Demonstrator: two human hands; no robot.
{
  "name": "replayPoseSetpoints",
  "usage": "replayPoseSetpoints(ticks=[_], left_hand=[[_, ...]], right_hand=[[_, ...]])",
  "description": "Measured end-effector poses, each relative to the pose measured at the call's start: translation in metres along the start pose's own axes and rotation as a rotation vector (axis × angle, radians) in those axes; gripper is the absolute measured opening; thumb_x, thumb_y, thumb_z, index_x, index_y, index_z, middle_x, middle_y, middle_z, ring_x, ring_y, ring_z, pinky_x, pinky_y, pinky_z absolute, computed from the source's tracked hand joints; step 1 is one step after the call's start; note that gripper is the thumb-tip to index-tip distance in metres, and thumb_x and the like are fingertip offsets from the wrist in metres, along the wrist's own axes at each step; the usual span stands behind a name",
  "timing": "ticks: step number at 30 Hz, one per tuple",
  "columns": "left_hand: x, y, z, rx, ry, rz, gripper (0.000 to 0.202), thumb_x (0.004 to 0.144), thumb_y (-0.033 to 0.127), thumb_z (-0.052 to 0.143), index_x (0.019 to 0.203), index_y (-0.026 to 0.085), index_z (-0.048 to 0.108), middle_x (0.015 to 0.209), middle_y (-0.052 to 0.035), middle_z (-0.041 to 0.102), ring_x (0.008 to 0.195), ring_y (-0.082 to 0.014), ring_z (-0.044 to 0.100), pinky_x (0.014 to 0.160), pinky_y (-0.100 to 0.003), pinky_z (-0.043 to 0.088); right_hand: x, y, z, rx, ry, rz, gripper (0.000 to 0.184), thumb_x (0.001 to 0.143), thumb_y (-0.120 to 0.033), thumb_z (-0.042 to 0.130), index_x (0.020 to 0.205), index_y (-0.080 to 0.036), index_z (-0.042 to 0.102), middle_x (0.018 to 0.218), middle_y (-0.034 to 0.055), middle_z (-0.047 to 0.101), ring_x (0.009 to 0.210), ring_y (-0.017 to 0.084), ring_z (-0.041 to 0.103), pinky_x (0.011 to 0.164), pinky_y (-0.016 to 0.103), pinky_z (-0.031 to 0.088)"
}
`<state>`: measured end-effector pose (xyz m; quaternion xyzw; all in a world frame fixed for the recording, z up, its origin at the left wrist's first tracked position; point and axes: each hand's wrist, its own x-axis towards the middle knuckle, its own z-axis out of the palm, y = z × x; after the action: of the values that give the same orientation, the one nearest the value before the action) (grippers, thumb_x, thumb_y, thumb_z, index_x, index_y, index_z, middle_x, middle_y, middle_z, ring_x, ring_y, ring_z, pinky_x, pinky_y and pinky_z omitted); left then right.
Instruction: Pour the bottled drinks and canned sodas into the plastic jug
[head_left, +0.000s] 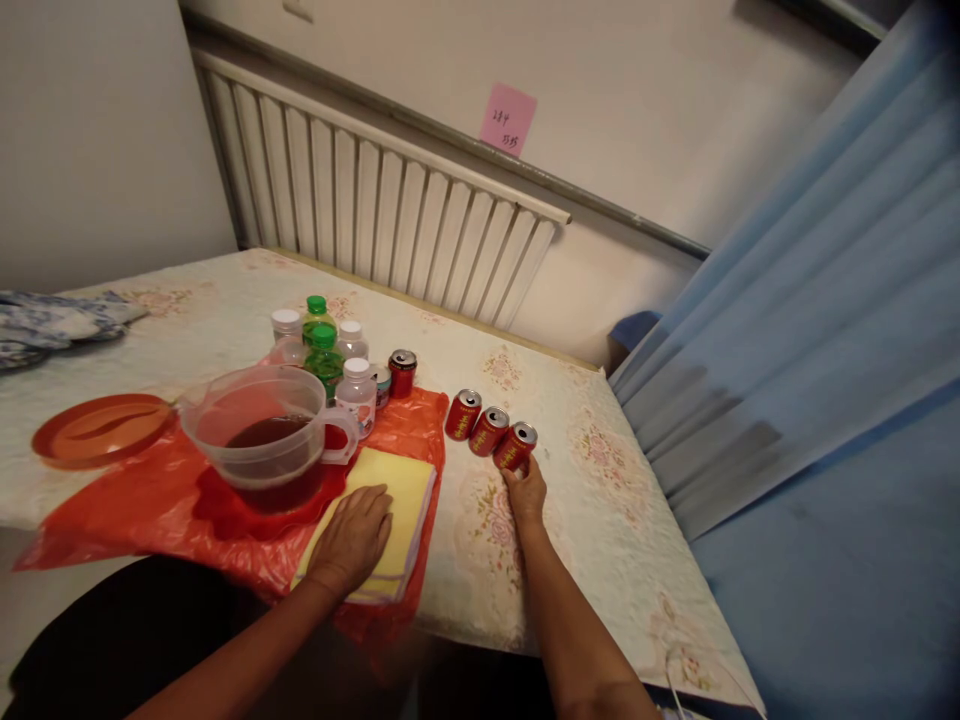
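My right hand (pixel 526 492) is closed round the lower part of a red drink can (pixel 514 444), the rightmost of three standing in a slanted row. Beside it stand the middle red can (pixel 490 431) and the left red can (pixel 463 414). My left hand (pixel 352 535) lies flat on a folded yellow cloth (pixel 405 485), holding nothing. To the left of the cloth, a clear plastic jug (pixel 202 440) with a handle contains dark brown liquid and rests on a red scalloped dish (pixel 247 522). A red plastic sheet (pixel 112 520) is spread beneath them.
Behind the jug stand green-capped bottles (pixel 324 360), white-capped bottles (pixel 358 400), a small tin (pixel 381 382) and another red can (pixel 403 372). An orange lid (pixel 105 430) lies left. The flowered tablecloth (pixel 600 500) meets a radiator (pixel 375 200) behind and a blue curtain (pixel 787 350) right.
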<state>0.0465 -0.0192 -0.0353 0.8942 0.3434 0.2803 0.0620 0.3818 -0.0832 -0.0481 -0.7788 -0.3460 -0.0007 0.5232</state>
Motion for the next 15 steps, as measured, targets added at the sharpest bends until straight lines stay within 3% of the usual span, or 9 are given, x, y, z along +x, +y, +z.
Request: replayPoseSetpoints(ticks=[15], left_hand=[[0.0003,-0.0002,-0.0003,0.016,-0.002,0.01,0.022,0.09,0.022,0.046,0.105,0.02,0.062,0.117,-0.013,0.065,0.11,-0.0285,0.057,0.098,-0.047,0.045]], right_hand=[[-0.0004,-0.0023,-0.0004,0.012,-0.006,0.005,0.049,0.066,-0.037,0.07,0.111,-0.02,0.065,0.105,0.0091,0.073,0.093,0.026,0.067,0.085,0.035,0.05]])
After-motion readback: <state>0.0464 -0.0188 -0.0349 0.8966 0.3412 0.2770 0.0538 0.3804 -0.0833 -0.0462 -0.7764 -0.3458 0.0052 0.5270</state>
